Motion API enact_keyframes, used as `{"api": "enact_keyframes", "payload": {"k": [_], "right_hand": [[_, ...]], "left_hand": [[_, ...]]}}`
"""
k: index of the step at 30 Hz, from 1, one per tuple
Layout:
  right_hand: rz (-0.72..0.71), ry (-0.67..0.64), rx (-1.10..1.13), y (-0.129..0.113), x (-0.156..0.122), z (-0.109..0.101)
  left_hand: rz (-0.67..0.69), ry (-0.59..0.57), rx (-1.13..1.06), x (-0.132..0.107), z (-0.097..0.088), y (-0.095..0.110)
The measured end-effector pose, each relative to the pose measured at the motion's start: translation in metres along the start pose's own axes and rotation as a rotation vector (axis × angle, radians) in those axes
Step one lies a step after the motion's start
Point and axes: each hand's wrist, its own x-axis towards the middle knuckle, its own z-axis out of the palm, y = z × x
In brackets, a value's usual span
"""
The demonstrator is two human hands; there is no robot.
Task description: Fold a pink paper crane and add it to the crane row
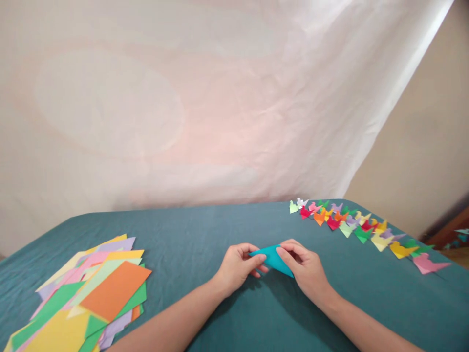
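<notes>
My left hand (239,268) and my right hand (305,268) meet over the middle of the table, both pinching a folded teal paper (273,257). The paper is a flat pointed shape, held just above the teal tablecloth (190,239). Fingers of the left hand grip its left tip; the right hand's fingers press on its right half. Both forearms reach in from the bottom edge.
A loose pile of coloured paper sheets (91,293), orange on top, lies at the near left. A row of several small folded paper figures (362,227) runs along the far right of the table. A pale cloth backdrop (220,98) hangs behind.
</notes>
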Motion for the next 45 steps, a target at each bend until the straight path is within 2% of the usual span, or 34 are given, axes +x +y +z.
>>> {"api": "enact_keyframes", "payload": {"k": [12, 25, 31, 36, 40, 45], "right_hand": [[0.016, -0.027, 0.032, -0.002, 0.0, -0.001], [-0.014, 0.012, 0.044, -0.004, 0.0, -0.003], [-0.092, 0.017, -0.01, -0.006, -0.002, -0.003], [-0.171, 0.02, -0.07, -0.007, -0.004, -0.003], [-0.218, 0.007, -0.108, -0.008, -0.006, -0.004], [-0.287, -0.027, -0.15, -0.013, -0.009, -0.004]], "left_hand": [[0.003, 0.02, -0.021, -0.001, 0.001, 0.0], [0.002, 0.055, -0.142, -0.003, 0.001, 0.007], [0.08, 0.047, -0.161, -0.004, 0.001, 0.009], [0.094, 0.05, -0.165, -0.005, 0.002, 0.011], [0.076, 0.061, -0.091, -0.007, 0.004, 0.009], [0.124, 0.067, 0.137, -0.011, 0.004, 0.01]]}}
